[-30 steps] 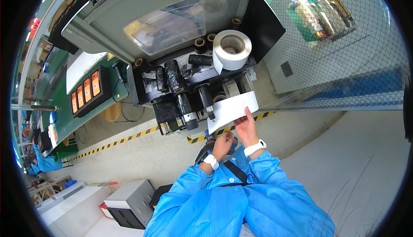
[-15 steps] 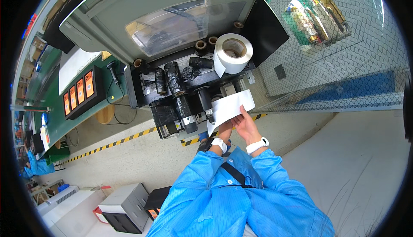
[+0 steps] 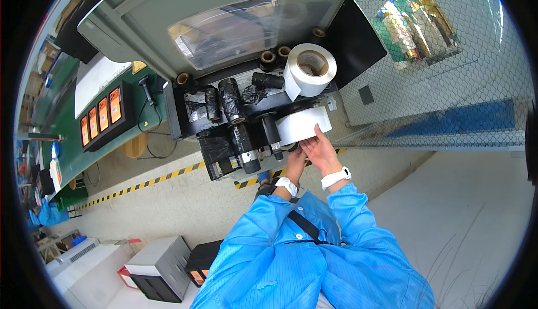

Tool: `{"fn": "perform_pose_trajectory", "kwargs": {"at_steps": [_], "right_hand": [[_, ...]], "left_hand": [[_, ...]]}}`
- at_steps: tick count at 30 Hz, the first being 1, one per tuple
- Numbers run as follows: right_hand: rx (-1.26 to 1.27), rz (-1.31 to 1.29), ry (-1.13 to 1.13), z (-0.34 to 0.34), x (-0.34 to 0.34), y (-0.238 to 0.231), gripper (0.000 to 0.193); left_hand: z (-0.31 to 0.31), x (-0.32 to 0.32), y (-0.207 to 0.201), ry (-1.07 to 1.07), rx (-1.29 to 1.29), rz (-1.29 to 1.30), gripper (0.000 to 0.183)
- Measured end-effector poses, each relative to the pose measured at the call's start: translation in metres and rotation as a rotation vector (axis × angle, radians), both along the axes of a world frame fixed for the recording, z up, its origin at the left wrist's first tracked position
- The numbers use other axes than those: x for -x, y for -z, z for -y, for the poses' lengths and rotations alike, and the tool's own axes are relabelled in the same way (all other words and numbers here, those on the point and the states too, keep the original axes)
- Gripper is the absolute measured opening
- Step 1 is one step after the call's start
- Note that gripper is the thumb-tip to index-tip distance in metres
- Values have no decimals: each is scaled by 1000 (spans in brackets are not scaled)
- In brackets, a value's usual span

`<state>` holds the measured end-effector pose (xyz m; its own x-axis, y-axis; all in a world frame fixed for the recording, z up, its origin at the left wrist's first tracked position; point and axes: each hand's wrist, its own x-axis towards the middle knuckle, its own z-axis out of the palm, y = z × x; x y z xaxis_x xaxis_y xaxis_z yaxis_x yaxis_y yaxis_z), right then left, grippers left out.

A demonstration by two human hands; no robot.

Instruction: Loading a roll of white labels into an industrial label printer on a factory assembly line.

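In front of me stands an open printer (image 3: 221,166) with its lid raised. My right hand (image 3: 321,152) grips the lower right edge of a curved piece of white label paper (image 3: 305,125) at the printer's right side. My left hand (image 3: 295,162) is beside it, under the paper's lower edge; its fingertips are partly hidden, so its grip is unclear. A black ribbon roll (image 3: 239,139) and a black spindle (image 3: 271,129) stick out toward me, left of the paper. Behind the paper, a white label roll (image 3: 294,79) with a brown core rests on the printer's top.
Several black-wrapped ribbon rolls (image 3: 229,98) and brown cores lie on the printer's top. At the left, a green table (image 3: 106,155) bears a black tray (image 3: 128,115) of orange-faced items and a handheld scanner (image 3: 147,90). Wire mesh (image 3: 426,93) stands at the right.
The white paper's left part, which hung down toward me, has moved up and back, and the paper now looks curved. Both hands stay near its lower edge. The view has shifted slightly.
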<state>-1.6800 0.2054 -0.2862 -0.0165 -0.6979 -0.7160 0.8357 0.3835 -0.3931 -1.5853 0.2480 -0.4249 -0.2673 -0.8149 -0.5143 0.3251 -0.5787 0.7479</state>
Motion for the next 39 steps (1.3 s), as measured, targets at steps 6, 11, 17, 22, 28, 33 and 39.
{"fn": "perform_pose_trajectory", "kwargs": {"at_steps": [6,11,17,22,28,33,39], "right_hand": [[1,-1,13,13,2,0,47],[-2,8,27,14,2,3,48],[-8,-6,-57,14,4,-1,53],[10,-50,-108,13,4,-10,57],[-4,-15,-145,5,6,-17,58],[-4,-178,-254,-38,36,-15,58],[352,-774,-340,-54,79,-20,25]], "left_hand": [[3,-3,-26,69,-3,30,36],[4,-7,-36,81,-13,38,37],[4,-17,-41,140,-41,18,38],[-22,-42,-47,261,-81,63,37],[-55,-80,-79,416,-16,27,31],[-60,-94,-238,334,184,-149,24],[-56,-68,-395,221,772,-631,25]]}}
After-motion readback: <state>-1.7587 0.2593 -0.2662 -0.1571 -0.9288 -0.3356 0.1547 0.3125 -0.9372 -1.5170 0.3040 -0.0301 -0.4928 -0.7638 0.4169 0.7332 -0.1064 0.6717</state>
